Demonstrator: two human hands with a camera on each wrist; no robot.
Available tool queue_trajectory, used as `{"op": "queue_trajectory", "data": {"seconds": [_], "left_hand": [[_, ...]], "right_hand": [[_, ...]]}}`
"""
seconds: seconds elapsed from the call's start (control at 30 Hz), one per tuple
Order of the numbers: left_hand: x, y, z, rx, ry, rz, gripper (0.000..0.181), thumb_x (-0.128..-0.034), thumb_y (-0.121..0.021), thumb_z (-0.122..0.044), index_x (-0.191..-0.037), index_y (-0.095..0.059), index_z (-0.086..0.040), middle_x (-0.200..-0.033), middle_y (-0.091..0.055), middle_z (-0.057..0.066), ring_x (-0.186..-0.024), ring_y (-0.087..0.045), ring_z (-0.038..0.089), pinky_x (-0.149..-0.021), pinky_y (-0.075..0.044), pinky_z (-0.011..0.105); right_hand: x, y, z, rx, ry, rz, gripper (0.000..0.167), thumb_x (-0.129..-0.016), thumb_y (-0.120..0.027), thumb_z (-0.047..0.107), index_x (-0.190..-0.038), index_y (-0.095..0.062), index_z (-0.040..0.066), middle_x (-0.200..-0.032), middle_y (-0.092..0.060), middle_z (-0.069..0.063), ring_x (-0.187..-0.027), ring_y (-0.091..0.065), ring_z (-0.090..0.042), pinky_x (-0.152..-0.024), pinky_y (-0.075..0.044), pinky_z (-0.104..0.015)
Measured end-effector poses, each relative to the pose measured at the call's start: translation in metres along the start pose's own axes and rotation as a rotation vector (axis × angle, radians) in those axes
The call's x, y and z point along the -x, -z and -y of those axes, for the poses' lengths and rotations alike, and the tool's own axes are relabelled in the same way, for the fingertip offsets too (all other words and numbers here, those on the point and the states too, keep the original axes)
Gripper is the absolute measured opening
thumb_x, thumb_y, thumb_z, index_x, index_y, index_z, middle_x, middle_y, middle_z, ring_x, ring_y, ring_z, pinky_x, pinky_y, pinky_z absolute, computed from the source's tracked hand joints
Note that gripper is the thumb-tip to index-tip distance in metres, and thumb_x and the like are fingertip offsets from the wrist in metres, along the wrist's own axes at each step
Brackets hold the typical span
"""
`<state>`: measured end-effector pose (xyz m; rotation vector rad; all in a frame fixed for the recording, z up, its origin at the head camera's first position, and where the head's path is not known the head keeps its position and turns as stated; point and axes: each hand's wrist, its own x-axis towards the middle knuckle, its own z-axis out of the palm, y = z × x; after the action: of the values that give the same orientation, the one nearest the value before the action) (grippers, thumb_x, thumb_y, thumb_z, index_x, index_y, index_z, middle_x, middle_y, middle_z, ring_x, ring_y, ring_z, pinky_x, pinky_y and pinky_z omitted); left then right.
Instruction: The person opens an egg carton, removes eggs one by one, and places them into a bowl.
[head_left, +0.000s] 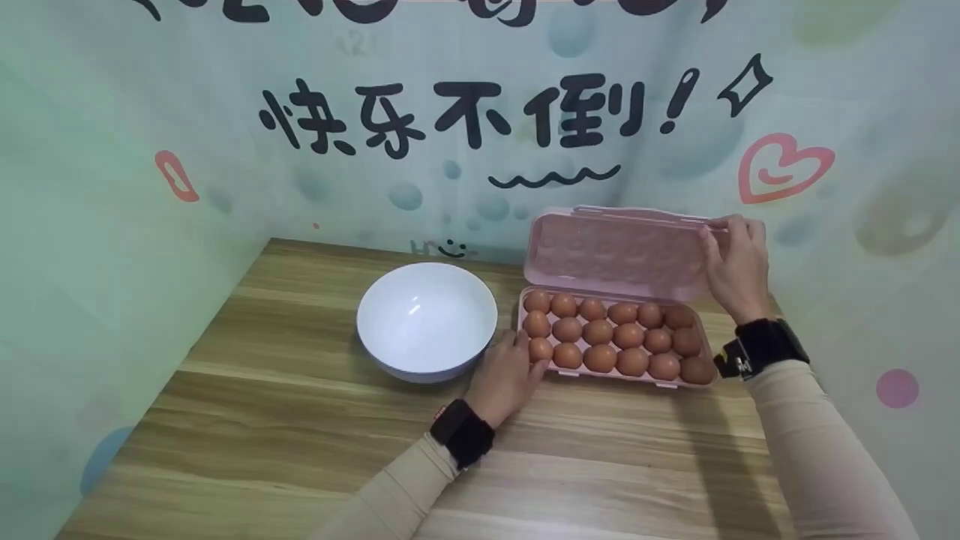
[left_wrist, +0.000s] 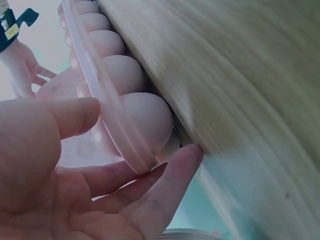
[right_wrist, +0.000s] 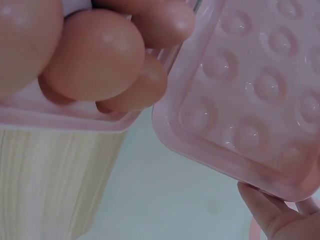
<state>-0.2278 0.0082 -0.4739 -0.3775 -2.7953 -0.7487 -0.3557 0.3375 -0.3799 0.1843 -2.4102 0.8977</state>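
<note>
A pink plastic egg box lies with its lid raised at the back. Rows of brown eggs fill its base. My left hand grips the box's left end; in the left wrist view its thumb lies on one side of the rim and the fingers on the other. At the lid's upper right corner, my right hand holds the edge between thumb and fingers. The right wrist view shows the dimpled inside of the lid, with part of the right hand at its corner.
Just left of the box and the left hand stands a white bowl, with nothing visible inside. Both sit on a wood-grain table. A printed cloth wall rises close behind the lid, and more cloth borders the sides.
</note>
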Motion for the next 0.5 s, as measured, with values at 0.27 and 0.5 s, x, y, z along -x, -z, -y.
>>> {"op": "queue_trajectory", "data": {"seconds": [0.27, 0.5], "left_hand": [[0.001, 0.002, 0.001, -0.015, -0.002, -0.017, 0.046, -0.101, -0.073, -0.03, -0.129, -0.065, 0.005, -0.109, -0.067, 0.018, -0.1, -0.071, 0.035, -0.087, -0.059, 0.044], [0.001, -0.001, -0.001, -0.053, -0.025, -0.043, 0.045, -0.1005, -0.074, -0.032, -0.128, -0.065, 0.003, -0.109, -0.067, 0.016, -0.098, -0.072, 0.034, -0.084, -0.06, 0.043]], "right_hand": [[-0.02, -0.009, -0.002, 0.052, 0.012, 0.032, 0.039, -0.114, -0.046, 0.025, -0.136, -0.059, -0.004, -0.134, -0.053, -0.032, -0.127, -0.05, -0.051, -0.109, -0.037, -0.068], [-0.032, -0.013, -0.008, 0.089, -0.041, 0.11, 0.044, -0.114, -0.042, 0.025, -0.148, -0.053, -0.001, -0.144, -0.05, -0.033, -0.136, -0.047, -0.053, -0.114, -0.035, -0.07]]}}
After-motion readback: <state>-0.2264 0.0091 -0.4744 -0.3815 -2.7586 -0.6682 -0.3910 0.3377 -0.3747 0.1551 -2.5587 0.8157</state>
